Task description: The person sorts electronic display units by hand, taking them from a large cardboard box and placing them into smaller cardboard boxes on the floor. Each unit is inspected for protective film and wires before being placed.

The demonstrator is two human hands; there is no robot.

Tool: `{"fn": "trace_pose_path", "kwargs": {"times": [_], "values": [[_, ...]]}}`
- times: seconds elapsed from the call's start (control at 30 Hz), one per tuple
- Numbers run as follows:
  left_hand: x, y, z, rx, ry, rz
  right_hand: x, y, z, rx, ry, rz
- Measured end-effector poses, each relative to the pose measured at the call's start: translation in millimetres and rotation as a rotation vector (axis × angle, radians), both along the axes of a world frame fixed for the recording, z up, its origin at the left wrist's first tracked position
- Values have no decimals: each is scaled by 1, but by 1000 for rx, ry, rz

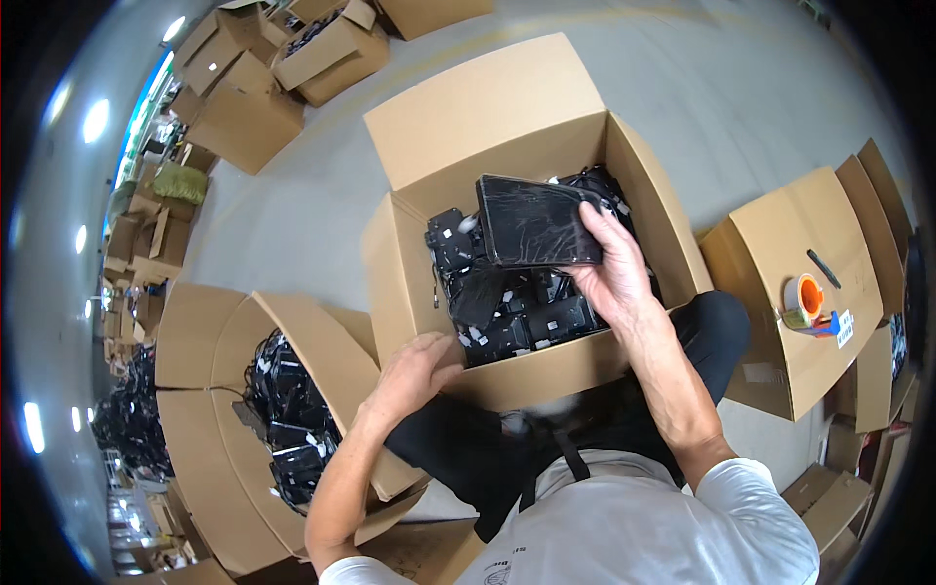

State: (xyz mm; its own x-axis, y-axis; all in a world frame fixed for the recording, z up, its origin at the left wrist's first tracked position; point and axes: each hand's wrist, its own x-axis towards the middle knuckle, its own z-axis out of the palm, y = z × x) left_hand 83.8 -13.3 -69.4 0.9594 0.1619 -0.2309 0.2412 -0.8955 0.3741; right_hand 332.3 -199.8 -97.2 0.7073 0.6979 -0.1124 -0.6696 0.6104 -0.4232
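My right hand (617,261) grips a flat black rectangular device (531,222) by its right end, thumb on top. Its glossy face looks wrinkled, as if under clear film. The device is tilted over an open cardboard box (546,378) between my legs. Inside the box lie several black devices (561,318) with cables and small white tags, and a black pouch-like piece (478,295). My left hand (417,372) is at the box's near left corner, holding nothing, with the thumb apart from the loosely bent fingers. Whether it touches the rim I cannot tell.
At the left, a second open box (219,429) holds tangled black cables and devices (292,419). On a closed box (751,292) at the right lie an orange-cored tape roll (804,295) and a black pen (824,268). More cartons (244,115) stand at the far left on the grey floor.
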Motion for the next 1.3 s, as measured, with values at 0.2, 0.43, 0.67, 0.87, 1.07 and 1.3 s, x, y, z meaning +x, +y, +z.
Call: {"fn": "trace_pose_path", "kwargs": {"times": [0.2,0.43,0.67,0.87,1.07,1.3], "values": [[76,32,-100,19,-7,108,10,-51,36,-126,-179,-256],[136,74,-227,283,270,96,-18,-99,3,-542,-398,-295],[151,69,-235,533,319,-101,-29,-117,-14,-561,-342,-199],[155,63,-203,371,445,-327,-32,-107,-24,-599,-378,-125],[133,59,-189,194,526,-248,-40,-102,-26,-716,-438,-36],[80,89,-170,197,192,-299,-47,-99,-23,-731,-492,-3]]}}
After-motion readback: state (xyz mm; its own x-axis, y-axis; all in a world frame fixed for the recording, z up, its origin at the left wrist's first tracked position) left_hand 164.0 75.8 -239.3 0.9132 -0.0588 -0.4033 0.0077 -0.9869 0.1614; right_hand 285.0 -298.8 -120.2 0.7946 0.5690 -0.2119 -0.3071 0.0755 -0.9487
